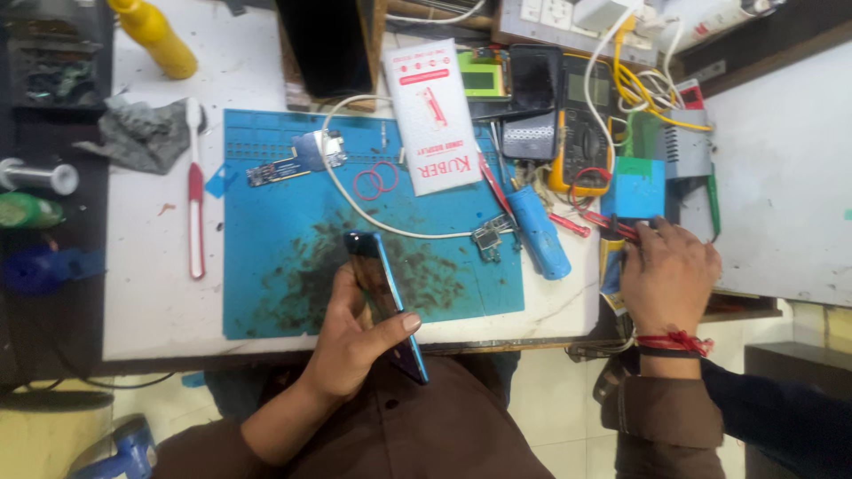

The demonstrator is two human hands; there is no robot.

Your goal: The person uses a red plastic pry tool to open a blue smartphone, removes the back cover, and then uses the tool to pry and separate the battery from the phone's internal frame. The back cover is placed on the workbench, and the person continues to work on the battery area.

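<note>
Partly hidden, right hand (667,275) covers red-handled tools (612,226); left hand (355,337) grips phone (383,293).

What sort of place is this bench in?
Likely a phone repair bench: a blue work mat, a multimeter and loose circuit boards. The left hand holds a phone.

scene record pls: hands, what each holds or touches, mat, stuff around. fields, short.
left hand: grips a blue phone edge-on, thumb across it
right hand: at the bench's right edge, fingers on red-handled tools; whether it grips them is unclear
mat: blue, covered in dark debris
on mat: small circuit board, red rings, white cable, white box
left of mat: toothbrush, grey rag
right of mat: blue cylinder, yellow multimeter
</note>
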